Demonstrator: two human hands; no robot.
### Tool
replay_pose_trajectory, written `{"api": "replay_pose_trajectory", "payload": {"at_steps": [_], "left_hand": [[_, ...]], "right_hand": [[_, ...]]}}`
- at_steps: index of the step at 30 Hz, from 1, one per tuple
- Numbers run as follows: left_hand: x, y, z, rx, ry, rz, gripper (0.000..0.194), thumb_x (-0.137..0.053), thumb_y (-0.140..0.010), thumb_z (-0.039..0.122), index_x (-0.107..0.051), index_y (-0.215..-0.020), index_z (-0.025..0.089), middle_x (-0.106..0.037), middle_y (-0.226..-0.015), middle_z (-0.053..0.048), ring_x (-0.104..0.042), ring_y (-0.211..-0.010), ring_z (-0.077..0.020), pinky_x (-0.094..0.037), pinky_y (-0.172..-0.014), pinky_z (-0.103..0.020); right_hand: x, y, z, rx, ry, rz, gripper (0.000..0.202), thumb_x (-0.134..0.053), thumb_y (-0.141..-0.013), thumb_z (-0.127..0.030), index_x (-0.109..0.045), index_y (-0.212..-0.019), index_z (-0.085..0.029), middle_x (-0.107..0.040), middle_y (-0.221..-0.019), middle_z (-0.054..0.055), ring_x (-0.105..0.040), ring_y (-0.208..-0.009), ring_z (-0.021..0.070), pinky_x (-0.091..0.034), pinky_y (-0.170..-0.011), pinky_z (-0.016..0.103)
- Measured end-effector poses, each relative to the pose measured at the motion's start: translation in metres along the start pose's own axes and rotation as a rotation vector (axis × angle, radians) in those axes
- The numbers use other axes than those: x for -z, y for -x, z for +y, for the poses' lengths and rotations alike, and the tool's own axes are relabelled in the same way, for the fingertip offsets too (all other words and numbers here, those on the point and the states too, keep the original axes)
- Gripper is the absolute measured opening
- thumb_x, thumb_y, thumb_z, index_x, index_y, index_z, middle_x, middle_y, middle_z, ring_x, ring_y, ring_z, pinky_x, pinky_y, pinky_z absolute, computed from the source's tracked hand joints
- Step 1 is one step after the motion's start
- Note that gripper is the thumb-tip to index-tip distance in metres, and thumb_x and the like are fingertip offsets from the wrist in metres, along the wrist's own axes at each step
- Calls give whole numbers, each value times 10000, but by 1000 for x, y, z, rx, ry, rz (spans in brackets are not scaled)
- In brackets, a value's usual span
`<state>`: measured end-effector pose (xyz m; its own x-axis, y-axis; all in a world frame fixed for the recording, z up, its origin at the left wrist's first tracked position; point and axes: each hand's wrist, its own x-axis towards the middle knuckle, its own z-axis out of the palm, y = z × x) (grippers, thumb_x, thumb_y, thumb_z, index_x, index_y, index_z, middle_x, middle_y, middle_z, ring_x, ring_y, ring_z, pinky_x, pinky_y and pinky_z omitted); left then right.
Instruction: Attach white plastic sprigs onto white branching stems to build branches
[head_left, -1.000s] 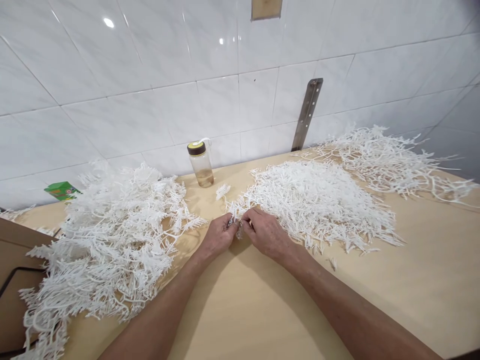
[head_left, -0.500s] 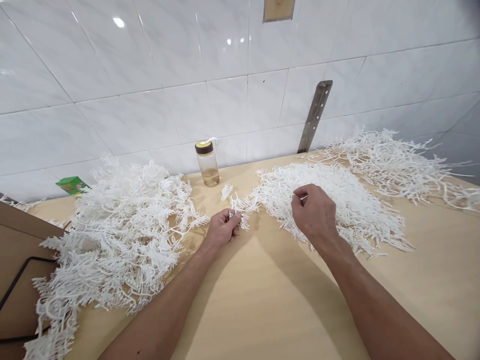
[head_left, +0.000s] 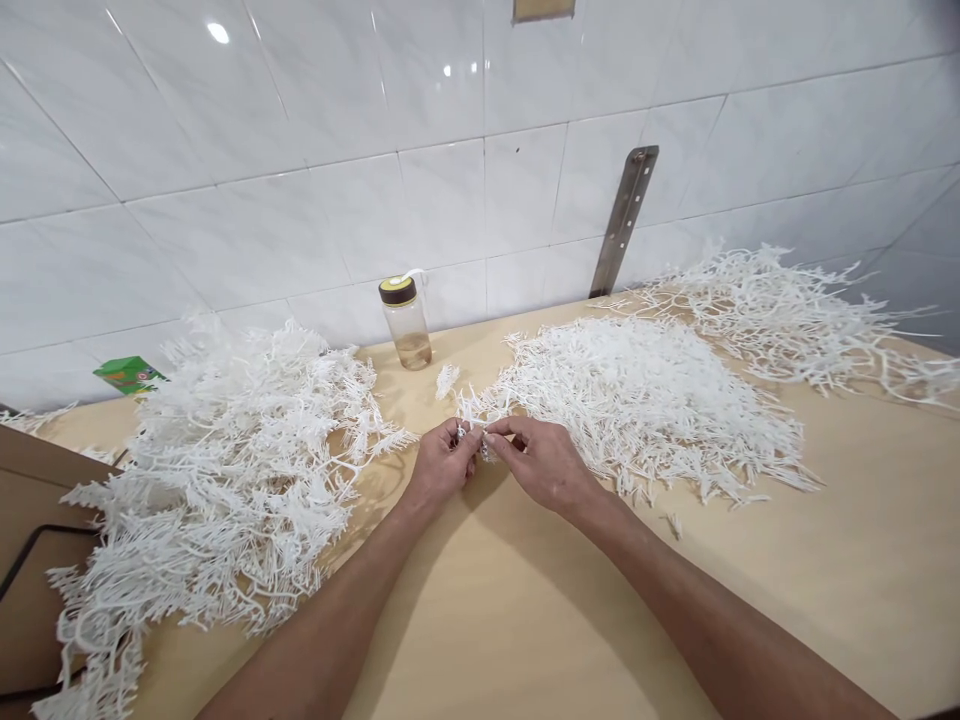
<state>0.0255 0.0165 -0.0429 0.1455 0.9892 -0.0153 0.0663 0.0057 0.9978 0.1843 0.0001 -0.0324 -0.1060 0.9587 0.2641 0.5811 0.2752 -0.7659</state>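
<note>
Between thumb and fingers, my left hand (head_left: 444, 460) pinches a white branched plastic sprig (head_left: 471, 405), whose upper twigs stick out beyond the fingertips. My right hand (head_left: 546, 462) meets it from the right, thumb and forefinger closed on the sprig's near side. The fingertips of both hands almost touch. To the right lies a flat heap of small white plastic pieces (head_left: 645, 390), just beyond my right hand. On the left is a taller, tangled pile of white branched sprigs (head_left: 247, 470). A small loose white piece (head_left: 448, 380) lies above my left hand.
A lidded drink bottle (head_left: 407, 325) with some liquid stands near the tiled wall. Bare white stems (head_left: 795, 320) lie at the back right. A metal bracket (head_left: 625, 222) leans on the wall. At the left are a green carton (head_left: 129, 374) and a brown box (head_left: 41, 560).
My right hand has moved left and down from over the small-piece heap to the sprig at my left hand. A small piece now lies on the table below the heap. The view has shifted slightly.
</note>
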Motion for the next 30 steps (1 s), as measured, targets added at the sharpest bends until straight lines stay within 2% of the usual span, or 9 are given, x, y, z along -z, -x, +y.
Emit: {"api": "replay_pose_trajectory", "payload": {"at_steps": [5, 8, 13, 16, 19, 22, 25, 27, 30], "left_hand": [[-1, 1, -4, -58, -116, 35, 337, -642, -800, 479, -507, -672, 198, -478, -467, 59, -406, -415, -84, -310, -441, -211], [-1, 2, -4, -119, -248, 77, 292, -604, -828, 415, -499, -662, 199, -484, -506, 47, -439, -490, -107, -329, -502, -229], [-4, 4, -3, -202, -399, 157, 281, -594, -814, 333, -438, -620, 204, -448, -546, 49, -376, -522, -114, -274, -534, -250], [-5, 5, -4, -231, -444, 159, 287, -579, -816, 297, -395, -614, 212, -420, -541, 49, -353, -511, -119, -253, -537, -263], [-6, 6, -5, -244, -471, 141, 277, -578, -812, 276, -388, -620, 214, -420, -550, 47, -358, -521, -124, -248, -545, -266], [-6, 6, -5, -213, -453, 111, 285, -581, -814, 300, -390, -621, 213, -408, -546, 52, -354, -519, -120, -252, -536, -259], [-4, 4, -6, -168, -348, 109, 296, -580, -831, 371, -437, -632, 205, -421, -554, 50, -381, -533, -114, -282, -535, -246], [-3, 2, -7, -137, -234, 103, 310, -589, -834, 423, -483, -653, 195, -444, -559, 49, -399, -531, -106, -301, -533, -234], [-1, 1, -8, -68, -58, 71, 331, -621, -813, 477, -508, -688, 192, -424, -512, 69, -356, -461, -81, -284, -484, -214]], "right_hand": [[-2, -1, 3, -1, 6, 13, 156, -572, -876, -270, -717, -869, -214, -740, -794, 16, -613, -638, 161, -458, -639, 290], [-5, -1, 4, 53, 74, 31, 139, -557, -881, -230, -685, -831, -209, -710, -752, 15, -604, -653, 165, -445, -649, 292], [-11, 2, 4, 165, 252, 25, 145, -514, -893, -164, -614, -790, -189, -675, -796, 40, -571, -681, 165, -409, -659, 296], [-16, 2, 5, 109, 251, 8, 149, -510, -875, -141, -586, -757, -191, -658, -765, 36, -555, -660, 159, -392, -639, 288], [-20, -1, 8, -23, 162, 3, 134, -521, -847, -145, -576, -735, -194, -646, -706, 21, -560, -637, 158, -386, -605, 274], [-19, -5, 13, -134, 146, 53, 132, -534, -830, -174, -570, -705, -195, -639, -675, 23, -563, -619, 164, -384, -582, 272], [-10, -8, 17, -139, 119, 99, 115, -538, -818, -207, -597, -719, -202, -658, -684, 15, -583, -623, 169, -407, -598, 276], [2, -9, 19, -128, 122, 155, 104, -547, -806, -224, -609, -725, -205, -675, -704, 20, -600, -639, 176, -429, -628, 286], [29, -12, 25, -176, 221, 321, 87, -574, -777, -230, -596, -697, -204, -665, -687, 33, -591, -618, 187, -441, -656, 318]]}}
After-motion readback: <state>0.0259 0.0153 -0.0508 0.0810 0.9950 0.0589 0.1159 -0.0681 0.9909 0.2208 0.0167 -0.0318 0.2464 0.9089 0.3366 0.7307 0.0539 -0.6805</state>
